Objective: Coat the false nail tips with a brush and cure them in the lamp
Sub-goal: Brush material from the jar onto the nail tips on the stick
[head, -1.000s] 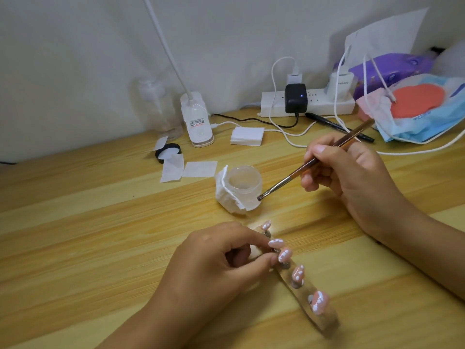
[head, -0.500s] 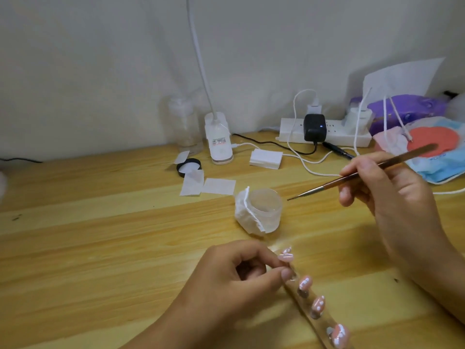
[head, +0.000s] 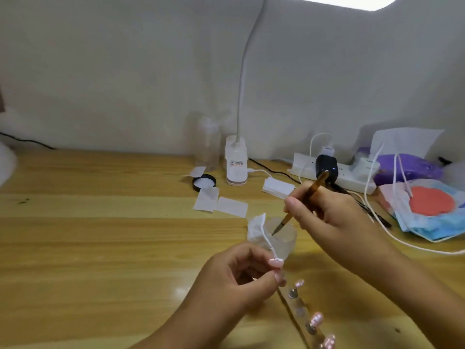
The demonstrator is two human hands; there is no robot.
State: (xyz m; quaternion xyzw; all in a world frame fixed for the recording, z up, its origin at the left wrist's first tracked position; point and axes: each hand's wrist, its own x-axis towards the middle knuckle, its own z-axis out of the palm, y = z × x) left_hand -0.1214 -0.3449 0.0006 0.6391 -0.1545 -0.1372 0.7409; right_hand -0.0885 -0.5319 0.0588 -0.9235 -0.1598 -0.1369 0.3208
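My right hand grips a thin brown brush like a pen, its tip dipped into a small clear cup with a white wipe draped over its left rim. Nearer to me, my left hand pinches the top end of a clear strip holder lying on the wooden table. Several pink and white false nail tips stand on small pegs along the holder. No curing lamp is in view.
Behind the cup lie white wipes, a black lid, a clear bottle and a white desk lamp base. A power strip with cables, a black pen, face masks and a purple pack crowd the right.
My right hand swung the brush from level in the air down into the cup. The view tilted up, and the holder now sits lower in frame, still pinched by my left hand.
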